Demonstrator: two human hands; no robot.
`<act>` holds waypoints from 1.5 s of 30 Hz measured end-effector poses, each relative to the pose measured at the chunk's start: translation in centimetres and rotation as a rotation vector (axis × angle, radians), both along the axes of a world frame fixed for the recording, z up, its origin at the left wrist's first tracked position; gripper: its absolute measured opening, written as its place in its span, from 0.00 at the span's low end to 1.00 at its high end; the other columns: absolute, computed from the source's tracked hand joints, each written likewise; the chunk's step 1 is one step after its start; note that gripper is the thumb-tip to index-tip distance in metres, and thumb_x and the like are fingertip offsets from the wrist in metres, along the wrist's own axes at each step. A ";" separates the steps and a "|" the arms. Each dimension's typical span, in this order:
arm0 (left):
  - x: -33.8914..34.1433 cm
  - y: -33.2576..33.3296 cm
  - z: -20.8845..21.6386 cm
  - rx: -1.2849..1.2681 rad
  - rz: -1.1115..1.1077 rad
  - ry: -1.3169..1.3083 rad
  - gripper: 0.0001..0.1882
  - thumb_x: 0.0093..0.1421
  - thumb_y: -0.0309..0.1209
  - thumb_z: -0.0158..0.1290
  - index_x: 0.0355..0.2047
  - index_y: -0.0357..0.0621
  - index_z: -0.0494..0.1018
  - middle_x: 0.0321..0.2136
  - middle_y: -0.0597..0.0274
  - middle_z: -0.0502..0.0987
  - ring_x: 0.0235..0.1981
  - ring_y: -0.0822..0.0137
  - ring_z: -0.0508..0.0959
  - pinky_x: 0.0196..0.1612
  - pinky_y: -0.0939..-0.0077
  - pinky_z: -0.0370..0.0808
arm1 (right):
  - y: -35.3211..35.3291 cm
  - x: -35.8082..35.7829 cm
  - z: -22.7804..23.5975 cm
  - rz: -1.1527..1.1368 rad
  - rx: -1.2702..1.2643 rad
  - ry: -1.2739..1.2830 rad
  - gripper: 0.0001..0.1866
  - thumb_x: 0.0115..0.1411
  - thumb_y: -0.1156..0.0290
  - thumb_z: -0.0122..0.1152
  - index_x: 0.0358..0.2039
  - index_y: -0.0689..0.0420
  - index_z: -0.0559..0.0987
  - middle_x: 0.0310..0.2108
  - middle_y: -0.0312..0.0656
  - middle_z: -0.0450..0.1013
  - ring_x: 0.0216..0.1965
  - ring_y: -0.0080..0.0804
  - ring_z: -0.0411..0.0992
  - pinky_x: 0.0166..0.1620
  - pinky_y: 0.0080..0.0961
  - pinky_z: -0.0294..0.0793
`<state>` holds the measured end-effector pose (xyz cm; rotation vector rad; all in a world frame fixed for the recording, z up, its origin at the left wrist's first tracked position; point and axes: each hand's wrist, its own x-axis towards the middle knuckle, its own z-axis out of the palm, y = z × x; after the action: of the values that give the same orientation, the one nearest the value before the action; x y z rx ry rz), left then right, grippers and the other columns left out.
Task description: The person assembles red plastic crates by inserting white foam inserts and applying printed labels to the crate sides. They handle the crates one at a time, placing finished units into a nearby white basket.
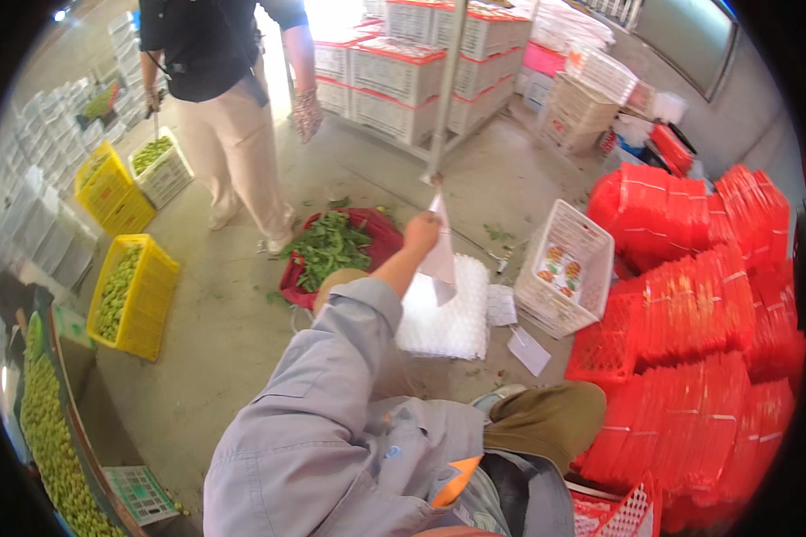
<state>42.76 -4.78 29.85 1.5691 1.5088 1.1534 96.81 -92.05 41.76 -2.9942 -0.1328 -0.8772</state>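
Note:
My left arm, in a grey sleeve, stretches forward over the floor. Between its closed fingers my left hand (423, 233) grips a thin whitish sheet (439, 273) that hangs downward. Under the sheet lies a white pile of bumpy, padded-looking packing material (457, 322). Small pale cards (529, 351) are on the floor to its right. A white plastic crate (546, 309), with some colourful printed pieces in it, stands further right. My right hand does not show.
Left of my arm sits a red sack of green leaves (331, 255). Yellow crates (152, 309) of green fruit stand at left. Bundled red crates or baskets (681, 304) pile up at right. A person (233, 116) stands ahead, near a metal post (448, 89) and stacked boxes (394, 76).

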 end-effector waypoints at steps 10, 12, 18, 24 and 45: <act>0.8 -1.3 1.6 0.088 -0.012 -0.043 0.16 0.62 0.39 0.54 0.40 0.37 0.79 0.38 0.39 0.81 0.43 0.39 0.79 0.46 0.54 0.75 | 5.5 2.2 4.4 0.161 0.275 -0.107 0.10 0.66 0.68 0.58 0.44 0.58 0.80 0.40 0.43 0.76 0.43 0.37 0.74 0.50 0.30 0.75; 1.0 -2.2 2.5 0.090 -0.061 -0.076 0.17 0.62 0.40 0.55 0.42 0.37 0.79 0.38 0.39 0.81 0.42 0.40 0.80 0.45 0.54 0.75 | 9.8 2.8 6.3 0.358 0.373 -0.153 0.10 0.67 0.67 0.58 0.44 0.58 0.80 0.39 0.42 0.76 0.42 0.36 0.74 0.49 0.30 0.75; 0.2 -6.8 6.4 0.004 -0.211 -0.220 0.16 0.64 0.38 0.56 0.44 0.37 0.79 0.38 0.40 0.81 0.40 0.45 0.81 0.43 0.57 0.75 | 38.0 -2.2 3.6 1.239 1.552 1.256 0.11 0.68 0.68 0.60 0.49 0.55 0.78 0.43 0.36 0.78 0.42 0.27 0.76 0.46 0.25 0.76; -0.3 -10.9 5.9 0.025 -0.255 -0.080 0.17 0.65 0.38 0.56 0.45 0.37 0.79 0.37 0.40 0.81 0.40 0.47 0.82 0.43 0.58 0.75 | 62.1 -12.5 -9.7 1.000 1.179 1.851 0.10 0.62 0.72 0.62 0.44 0.57 0.80 0.40 0.40 0.81 0.36 0.31 0.78 0.37 0.26 0.77; 2.0 -7.0 2.7 0.020 -0.450 0.220 0.14 0.66 0.36 0.55 0.42 0.37 0.79 0.37 0.46 0.80 0.41 0.47 0.81 0.45 0.60 0.76 | 71.0 -21.3 -14.0 1.503 -0.604 1.435 0.31 0.58 0.53 0.68 0.58 0.58 0.77 0.45 0.53 0.81 0.47 0.49 0.79 0.51 0.39 0.77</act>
<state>44.76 -11.73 32.56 1.9717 1.1853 0.7606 75.50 -21.09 27.80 -1.8980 -2.1577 1.4320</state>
